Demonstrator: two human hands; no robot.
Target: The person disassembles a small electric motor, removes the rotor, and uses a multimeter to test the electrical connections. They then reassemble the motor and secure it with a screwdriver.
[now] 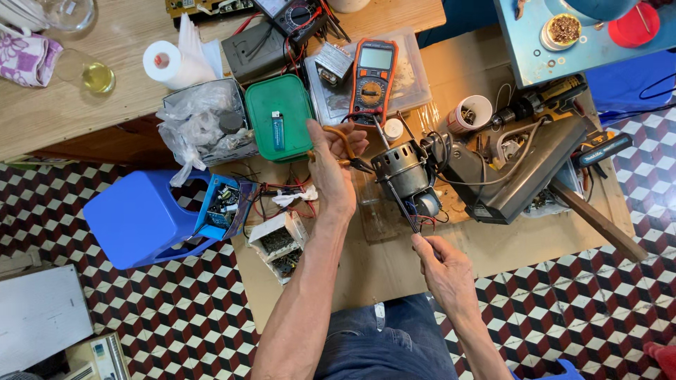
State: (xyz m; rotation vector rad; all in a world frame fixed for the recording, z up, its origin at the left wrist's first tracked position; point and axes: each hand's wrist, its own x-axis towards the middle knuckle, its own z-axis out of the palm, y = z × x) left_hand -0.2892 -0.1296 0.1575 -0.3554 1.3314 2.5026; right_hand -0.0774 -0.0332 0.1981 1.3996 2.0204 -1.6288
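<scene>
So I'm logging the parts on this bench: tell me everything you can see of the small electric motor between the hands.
The motor is a small grey metal drum with slots round its casing, lying on the cardboard sheet beside a dark grey housing. Thin dark wires run from it toward the right hand, which pinches them. The left hand holds orange-handled cutters close to its left side; whether they touch it is unclear.

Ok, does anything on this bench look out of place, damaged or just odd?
Yes. The small electric motor lies out of any housing, its wires pulled taut by the right hand while the left hand works at it with orange-handled pliers. Two opened white boxes show bare circuit boards, and loose wires trail across the cardboard sheet.
</scene>
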